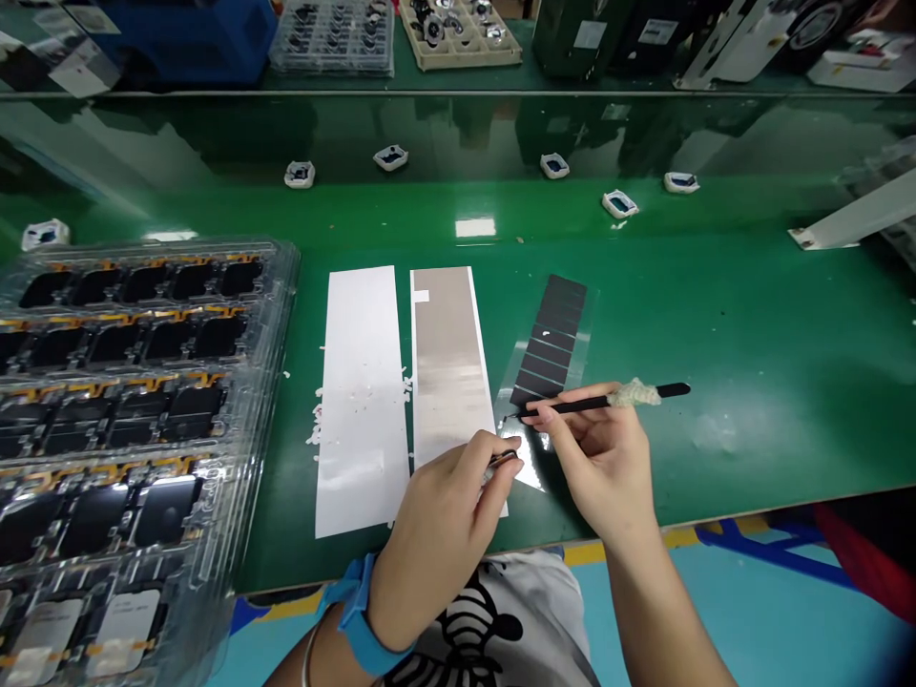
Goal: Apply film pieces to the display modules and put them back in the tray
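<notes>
Two hands, one left and one right; one blue wristband and one thin bracelet; one slim black hand tool and one small dark-rimmed part; one plain white sheet, one grey-beige sheet and one clear film with several black adhesive strips, their exact number unclear; six small white-rimmed pieces; one large clear blister tray showing five rows, with five black display modules in the farthest; beyond, one clear compartment tray and one beige compartment tray
</notes>
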Demonstrator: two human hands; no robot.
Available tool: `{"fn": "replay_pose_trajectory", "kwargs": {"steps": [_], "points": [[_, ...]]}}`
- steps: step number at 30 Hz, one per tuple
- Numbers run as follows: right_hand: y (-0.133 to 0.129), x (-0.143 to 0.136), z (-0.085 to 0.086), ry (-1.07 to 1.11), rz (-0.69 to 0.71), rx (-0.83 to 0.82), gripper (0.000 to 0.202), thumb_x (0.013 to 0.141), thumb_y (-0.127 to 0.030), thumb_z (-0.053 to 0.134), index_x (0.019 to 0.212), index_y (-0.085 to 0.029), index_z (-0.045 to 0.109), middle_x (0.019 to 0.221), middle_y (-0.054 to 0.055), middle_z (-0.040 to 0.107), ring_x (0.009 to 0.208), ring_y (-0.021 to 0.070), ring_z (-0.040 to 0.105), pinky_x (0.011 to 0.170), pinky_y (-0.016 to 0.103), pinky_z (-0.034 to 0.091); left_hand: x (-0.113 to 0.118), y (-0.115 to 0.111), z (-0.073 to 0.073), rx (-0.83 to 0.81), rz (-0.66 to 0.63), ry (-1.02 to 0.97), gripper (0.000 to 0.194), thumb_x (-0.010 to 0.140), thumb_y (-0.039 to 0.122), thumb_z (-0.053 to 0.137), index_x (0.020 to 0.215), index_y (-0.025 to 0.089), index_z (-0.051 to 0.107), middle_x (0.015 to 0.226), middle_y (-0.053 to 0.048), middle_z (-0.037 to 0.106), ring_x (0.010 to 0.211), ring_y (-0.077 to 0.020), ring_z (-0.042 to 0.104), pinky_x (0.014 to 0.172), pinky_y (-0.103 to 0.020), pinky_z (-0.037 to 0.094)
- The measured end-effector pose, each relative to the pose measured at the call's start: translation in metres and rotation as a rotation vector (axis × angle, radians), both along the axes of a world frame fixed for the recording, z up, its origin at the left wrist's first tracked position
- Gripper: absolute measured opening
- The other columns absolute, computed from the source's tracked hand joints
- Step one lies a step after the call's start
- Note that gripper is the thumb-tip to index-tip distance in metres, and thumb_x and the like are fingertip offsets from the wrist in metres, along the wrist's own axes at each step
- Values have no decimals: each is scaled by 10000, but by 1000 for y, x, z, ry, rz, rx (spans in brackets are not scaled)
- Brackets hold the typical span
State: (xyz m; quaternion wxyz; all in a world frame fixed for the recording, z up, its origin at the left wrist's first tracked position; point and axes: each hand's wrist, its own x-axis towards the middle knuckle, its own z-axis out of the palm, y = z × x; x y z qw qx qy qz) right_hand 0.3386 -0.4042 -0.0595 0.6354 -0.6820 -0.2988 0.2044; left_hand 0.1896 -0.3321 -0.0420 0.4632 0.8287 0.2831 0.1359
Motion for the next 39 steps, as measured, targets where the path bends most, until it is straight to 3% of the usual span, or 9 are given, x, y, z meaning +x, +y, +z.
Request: {"fn": "replay_pose_trajectory", "kwargs": {"steps": [5, 12, 17, 21, 25, 31, 35, 39], "points": [[0, -1, 1, 12, -6, 5, 228, 839, -276, 750, 935, -203, 557, 845, 37, 749, 717, 183, 771, 642, 279, 650, 0, 0, -2, -16, 7, 12, 146, 1039, 299, 446, 1060, 222, 569, 868, -26, 730, 625, -159, 648, 511, -249, 437], [1, 0, 1, 25, -4, 4, 204, 843, -228, 742, 921, -196, 557, 842, 34, 750, 711, 173, 772, 641, 252, 645, 1, -2, -5, -10, 31, -30, 103, 1015, 268, 499, 1033, 220, 588, 918, -33, 745, 717, -165, 686, 573, -251, 501], [-3, -1, 8, 55, -69, 173, 199, 876, -168, 707, 940, -223, 526, 839, 17, 771, 690, 167, 768, 643, 272, 659, -1, 0, -2, -20, 139, -138, 73, 943, 239, 629, 955, 230, 700, 797, -12, 737, 616, -140, 618, 540, -239, 471], [-6, -15, 23, 94, 19, 342, 175, 921, -94, 615, 985, -236, 536, 871, 7, 740, 811, 186, 773, 679, 314, 675, -6, 6, 3, -122, 145, -189, 153, 958, 232, 617, 1052, 260, 735, 855, -18, 738, 704, -144, 646, 585, -222, 505], [-2, -38, 35, 65, 97, 423, 223, 929, -48, 559, 1023, -246, 518, 900, 14, 721, 873, 210, 766, 726, 398, 691, -13, 10, 5, -105, 132, -200, 244, 999, 222, 537, 1186, 253, 690, 975, -53, 735, 852, -173, 674, 710, -257, 547], [9, -55, 37, 28, 150, 431, 270, 924, -5, 528, 1031, -248, 478, 934, 16, 711, 928, 215, 760, 729, 391, 691, -15, 14, 5, 60, 227, -196, 292, 909, 97, 575, 1136, 223, 708, 782, 4, 682, 624, -122, 587, 563, -214, 470], [10, -59, 37, -7, 136, 419, 258, 925, -14, 532, 1028, -245, 485, 939, 23, 713, 935, 213, 755, 796, 440, 682, -16, 15, 5, 53, 229, -220, 331, 944, 109, 522, 1208, 224, 684, 866, -25, 693, 715, -147, 625, 614, -230, 496], [13, -61, 37, -22, 115, 416, 258, 918, -16, 543, 1018, -249, 496, 924, 16, 719, 934, 196, 750, 833, 439, 678, -19, 15, 0, 32, 184, -217, 432, 1005, 157, 437, 1417, 242, 539, 946, -53, 666, 777, -167, 627, 633, -252, 491]]}}
